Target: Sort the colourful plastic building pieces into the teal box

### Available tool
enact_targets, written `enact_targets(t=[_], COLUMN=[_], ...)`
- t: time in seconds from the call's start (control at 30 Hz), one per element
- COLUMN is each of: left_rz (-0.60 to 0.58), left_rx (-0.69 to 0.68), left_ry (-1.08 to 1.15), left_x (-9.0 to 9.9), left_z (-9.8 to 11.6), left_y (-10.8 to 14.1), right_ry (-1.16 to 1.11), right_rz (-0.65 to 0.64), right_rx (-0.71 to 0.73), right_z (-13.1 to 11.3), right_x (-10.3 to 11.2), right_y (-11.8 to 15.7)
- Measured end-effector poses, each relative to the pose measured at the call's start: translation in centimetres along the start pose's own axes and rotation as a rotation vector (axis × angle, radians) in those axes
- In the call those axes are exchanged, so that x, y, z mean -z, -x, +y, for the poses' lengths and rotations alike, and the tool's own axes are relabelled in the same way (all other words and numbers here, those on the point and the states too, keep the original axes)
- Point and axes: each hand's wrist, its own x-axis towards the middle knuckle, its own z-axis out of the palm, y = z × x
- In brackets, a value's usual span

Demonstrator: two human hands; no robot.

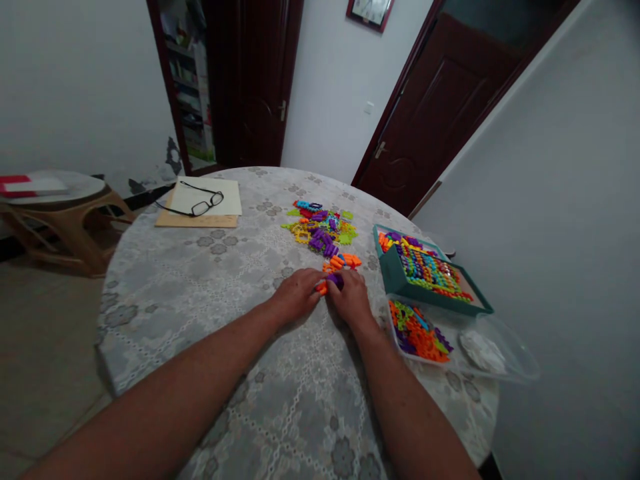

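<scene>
My left hand and my right hand meet over the middle of the table. The left fingers are closed on an orange plastic building piece. In my right hand a purple building piece is pinched, touching or very close to the orange one; I cannot tell whether they are joined. Just beyond the hands lie more orange pieces with a bit of blue among them. Farther back spreads a loose heap of purple, yellow, green and blue pieces.
On the right stand a green box with rows of colourful pieces and a clear plastic tub of loose pieces, its lid beside it. Glasses rest on paper at the back left. A stool stands left of the table.
</scene>
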Motion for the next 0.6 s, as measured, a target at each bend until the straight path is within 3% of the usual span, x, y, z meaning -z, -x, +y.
enact_targets(t=[0.27, 0.6], left_rz=[-0.010, -0.009], left_rx=[0.036, 0.022], left_ry=[-0.047, -0.069], left_x=[-0.1, -0.1], left_z=[0.2, 0.1], left_y=[-0.1, -0.2], right_ry=[-0.207, -0.224], right_rz=[0.028, 0.031], right_rx=[0.198, 0.128], right_z=[-2.5, -2.8], right_x=[-0.2, -1.0], right_y=[0.4, 0.8])
